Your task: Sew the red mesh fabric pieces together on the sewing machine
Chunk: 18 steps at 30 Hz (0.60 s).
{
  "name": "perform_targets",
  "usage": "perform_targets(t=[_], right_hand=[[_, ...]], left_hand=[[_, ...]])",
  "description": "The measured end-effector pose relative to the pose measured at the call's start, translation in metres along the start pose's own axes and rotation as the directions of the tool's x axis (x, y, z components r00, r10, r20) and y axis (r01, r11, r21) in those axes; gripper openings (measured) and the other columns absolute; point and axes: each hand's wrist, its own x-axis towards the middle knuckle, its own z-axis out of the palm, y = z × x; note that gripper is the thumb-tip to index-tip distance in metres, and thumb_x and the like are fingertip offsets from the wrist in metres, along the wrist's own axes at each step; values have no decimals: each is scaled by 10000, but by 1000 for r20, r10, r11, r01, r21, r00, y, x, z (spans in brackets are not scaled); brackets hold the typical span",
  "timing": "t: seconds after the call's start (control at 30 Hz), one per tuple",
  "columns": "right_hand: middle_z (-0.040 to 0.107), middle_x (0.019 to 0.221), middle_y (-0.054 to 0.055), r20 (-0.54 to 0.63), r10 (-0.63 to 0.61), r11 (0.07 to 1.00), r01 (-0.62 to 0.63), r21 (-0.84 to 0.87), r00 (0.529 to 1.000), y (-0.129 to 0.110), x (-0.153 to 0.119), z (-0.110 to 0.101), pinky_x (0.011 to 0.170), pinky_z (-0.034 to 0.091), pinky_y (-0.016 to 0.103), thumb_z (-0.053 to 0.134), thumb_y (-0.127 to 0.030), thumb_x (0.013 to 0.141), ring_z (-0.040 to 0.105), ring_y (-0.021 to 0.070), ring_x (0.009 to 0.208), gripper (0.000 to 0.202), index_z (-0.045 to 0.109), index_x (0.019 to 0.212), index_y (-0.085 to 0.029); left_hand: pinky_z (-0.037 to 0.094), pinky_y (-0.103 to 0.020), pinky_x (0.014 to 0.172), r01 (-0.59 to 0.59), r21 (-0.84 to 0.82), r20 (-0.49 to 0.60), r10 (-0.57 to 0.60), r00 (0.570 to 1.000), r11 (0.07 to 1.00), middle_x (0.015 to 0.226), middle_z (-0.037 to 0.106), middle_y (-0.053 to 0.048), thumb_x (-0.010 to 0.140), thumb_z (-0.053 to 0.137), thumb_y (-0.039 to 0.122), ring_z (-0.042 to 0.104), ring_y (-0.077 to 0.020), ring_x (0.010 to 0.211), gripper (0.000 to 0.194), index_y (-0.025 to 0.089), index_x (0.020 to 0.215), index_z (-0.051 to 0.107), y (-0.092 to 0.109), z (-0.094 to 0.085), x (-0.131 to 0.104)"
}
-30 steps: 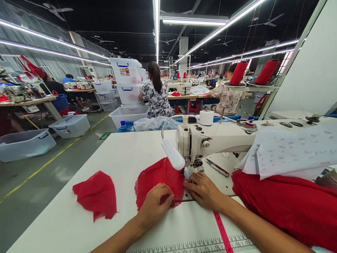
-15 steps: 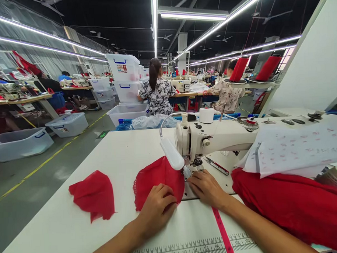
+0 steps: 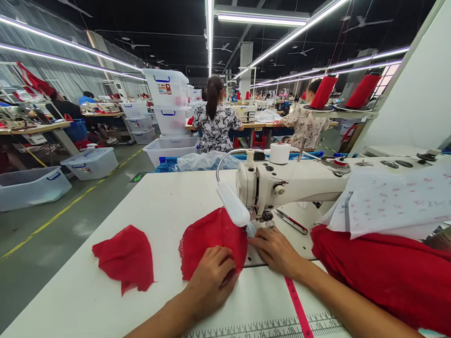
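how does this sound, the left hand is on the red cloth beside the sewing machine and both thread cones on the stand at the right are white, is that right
Not quite: both thread cones on the stand are red, as the head view shows. The left hand is on the red cloth beside the sewing machine.

Red cloth, seemingly lace-edged, on table
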Motion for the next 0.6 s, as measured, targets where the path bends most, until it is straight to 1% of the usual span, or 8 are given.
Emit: perform_targets(t=[0.1, 0.23, 0.3, 0.37, 0.43, 0.5, 0.53, 0.6], right_hand=[[560, 839, 65, 1, -8, 1000, 8, -2, 1000, 0, 0, 0, 663, 340, 292, 401, -60, 819, 489, 165, 724, 287, 597, 998, -169], [557, 806, 59, 12, 31, 999, -31, -9, 999, 1, 0, 0, 654, 336, 286, 398, -87, 834, 489, 158, 696, 238, 619, 879, -166], [562, 812, 54, 27, 33, 999, -32, -20, 999, 1, 0, -1, 651, 329, 288, 415, -92, 832, 496, 157, 699, 230, 622, 884, -176], [567, 818, 49, 38, 27, 999, -26, -24, 999, 1, 0, -2, 646, 323, 287, 446, -87, 819, 505, 158, 712, 226, 622, 918, -188], [573, 823, 48, 46, 25, 999, -24, -22, 999, 1, 0, -3, 643, 322, 285, 474, -85, 809, 511, 162, 729, 229, 618, 950, -194], [580, 831, 52, 44, 22, 1000, -21, -17, 999, 1, 0, -3, 642, 325, 285, 490, -82, 803, 515, 168, 745, 236, 616, 967, -195], [583, 836, 54, 40, 18, 1000, -18, -13, 999, 1, 0, -3, 644, 328, 286, 491, -80, 802, 516, 171, 750, 242, 616, 973, -196], [585, 832, 55, 23, 10, 1000, -9, -3, 1000, 1, 0, -3, 648, 334, 287, 479, -78, 811, 516, 172, 752, 252, 618, 982, -200]], left_hand=[[442, -373, 728, -15, 15, 1, 15, 1000, 1000, 928, 584, -73, 817, 467, 156, 502, -199, 801, 143, 165, 904, 580, 0, 1, -1], [457, -375, 727, -44, 34, -6, 44, 999, 998, 933, 593, -81, 830, 467, 177, 511, -212, 824, 134, 152, 860, 595, -1, -4, 0], [458, -388, 749, -54, 52, -23, 56, 998, 997, 950, 598, -86, 848, 441, 189, 520, -218, 849, 162, 147, 860, 597, -1, -8, 4], [449, -412, 799, -88, 74, -18, 90, 996, 993, 987, 605, -89, 869, 400, 190, 527, -233, 916, 205, 145, 904, 597, -1, -11, 11], [424, -446, 872, -134, 102, 47, 129, 990, 986, 1067, 602, -91, 874, 389, 187, 506, -255, 1031, 235, 143, 993, 587, -3, -13, 19], [393, -482, 929, -155, 132, 143, 136, 980, 979, 1145, 586, -89, 864, 423, 200, 466, -277, 1123, 270, 148, 1089, 562, -5, -11, 25], [394, -487, 935, -152, 143, 177, 126, 976, 978, 1155, 586, -88, 857, 440, 206, 462, -282, 1134, 286, 149, 1113, 556, -7, -9, 27], [431, -464, 910, -135, 151, 187, 106, 977, 979, 1118, 606, -96, 848, 461, 212, 489, -281, 1104, 285, 137, 1097, 576, -12, -3, 27]])
